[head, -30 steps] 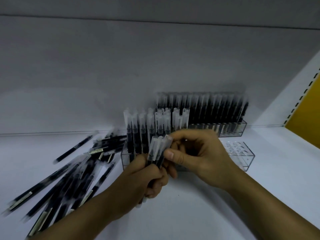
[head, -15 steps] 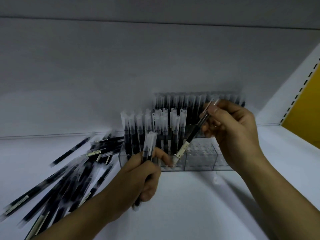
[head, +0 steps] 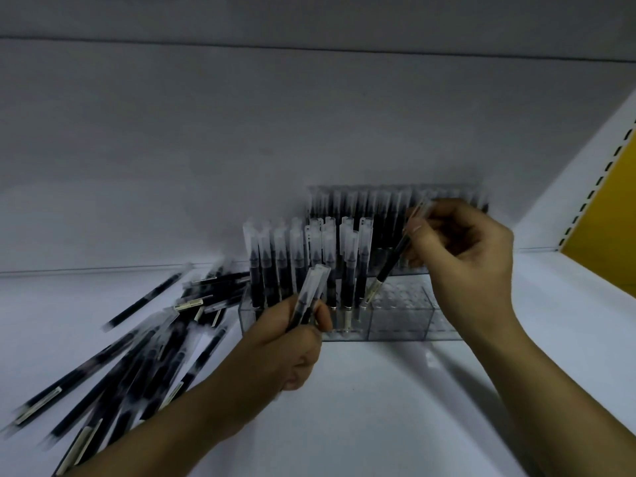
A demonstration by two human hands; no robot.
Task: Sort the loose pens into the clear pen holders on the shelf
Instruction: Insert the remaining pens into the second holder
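Fingertips of the right hand point(head: 461, 256) pinch a black clear-capped pen point(head: 389, 266) near its cap. It slants, lower end down-left at the front clear plastic holder point(head: 399, 325), beside open holes. The left hand point(head: 285, 342) grips a bunch of capped pens point(head: 309, 294), caps up. Loose black pens point(head: 137, 346) sprawl left.

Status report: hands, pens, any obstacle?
Left hand grips a small bundle of pens. Right hand pinches one pen, tilted, tip at the front holder. Nothing seen blocking it.

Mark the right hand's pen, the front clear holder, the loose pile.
Black clear-capped pen point(head: 390, 266): head view, mid barrel.
Clear plastic pen holder point(head: 399, 322): head view, front wall.
Loose black pen pile point(head: 137, 359): head view, one barrel.
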